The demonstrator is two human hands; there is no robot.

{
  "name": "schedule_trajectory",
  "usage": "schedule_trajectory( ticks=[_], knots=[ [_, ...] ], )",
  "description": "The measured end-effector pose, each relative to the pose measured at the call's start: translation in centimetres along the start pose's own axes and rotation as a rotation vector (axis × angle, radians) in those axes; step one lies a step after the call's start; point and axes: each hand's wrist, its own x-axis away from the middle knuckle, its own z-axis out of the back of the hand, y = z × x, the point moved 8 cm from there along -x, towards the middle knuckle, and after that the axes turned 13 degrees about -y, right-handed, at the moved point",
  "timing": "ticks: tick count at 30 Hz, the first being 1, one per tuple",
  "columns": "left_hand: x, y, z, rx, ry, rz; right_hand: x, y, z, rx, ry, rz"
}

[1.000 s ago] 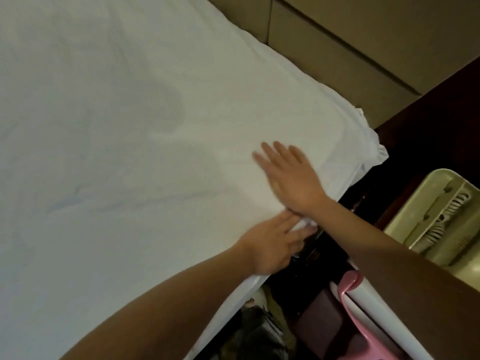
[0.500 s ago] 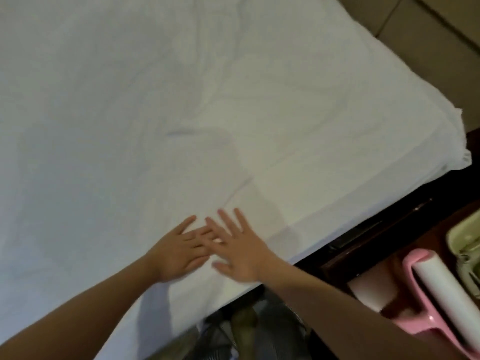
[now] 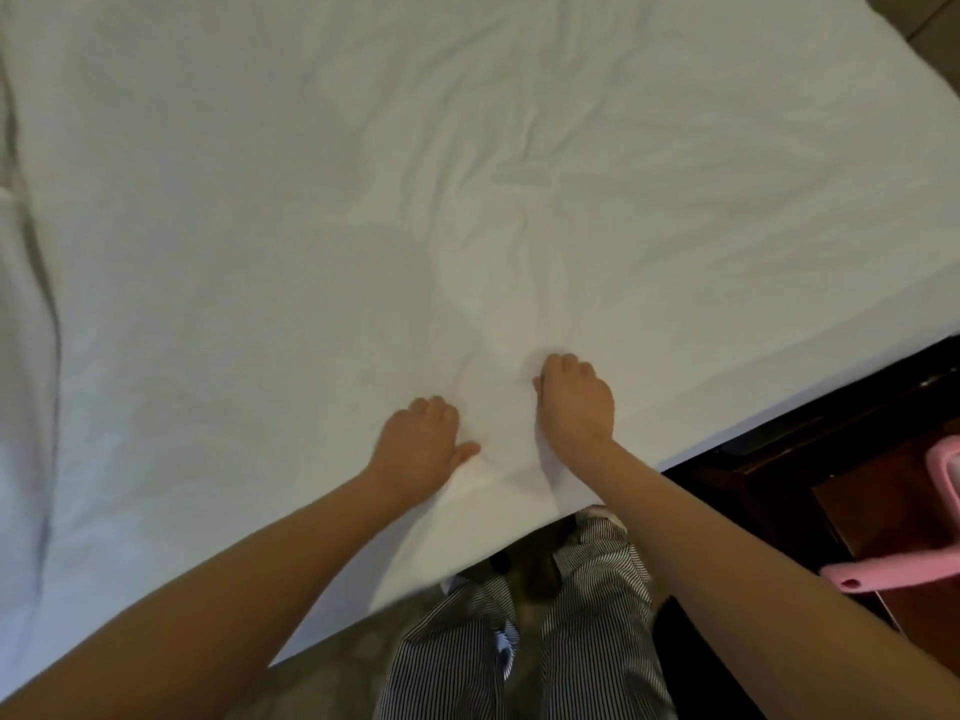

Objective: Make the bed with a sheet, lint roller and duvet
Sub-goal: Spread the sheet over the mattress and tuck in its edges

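A white sheet (image 3: pixel 467 174) covers the bed and fills most of the view, creased in the middle. My left hand (image 3: pixel 421 444) rests on it near the bed's near edge, fingers curled down into the fabric and thumb lying flat. My right hand (image 3: pixel 574 402) sits a little farther in and to the right, fingers also curled into the sheet, with creases running out from them. The fingertips of both hands are hidden. A pink lint roller (image 3: pixel 883 576) lies at the right edge, partly cut off by the frame and by my right forearm.
A dark wooden bedside unit (image 3: pixel 857 491) stands right of the bed and carries the roller. My legs in striped trousers (image 3: pixel 571 641) stand against the bed's near edge. A thick fold of white bedding (image 3: pixel 31 304) runs along the left side.
The view has swung left along the bed, away from the corner. My hands went from flat with fingers spread to apart with fingers curled into the sheet.
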Motion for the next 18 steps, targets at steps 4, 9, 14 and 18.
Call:
schedule_trajectory(
  ticks=[4,9,14,18],
  knots=[
    [-0.7,0.5,-0.2,-0.073,-0.003,-0.081,-1.3,-1.5,-1.4,0.131,-0.262,0.084],
    [1.3,0.6,1.2,-0.031,0.104,-0.324,1.8,-0.7,-1.1,-0.112,-0.176,0.015],
    [1.3,1.1,1.3,-0.072,0.122,-0.390,9.2,4.1,-5.6,-0.933,0.061,-0.764],
    [1.3,2.4,-0.2,-0.050,-0.051,-0.129,9.6,6.9,-7.4,-1.280,0.100,-1.024]
  ],
)
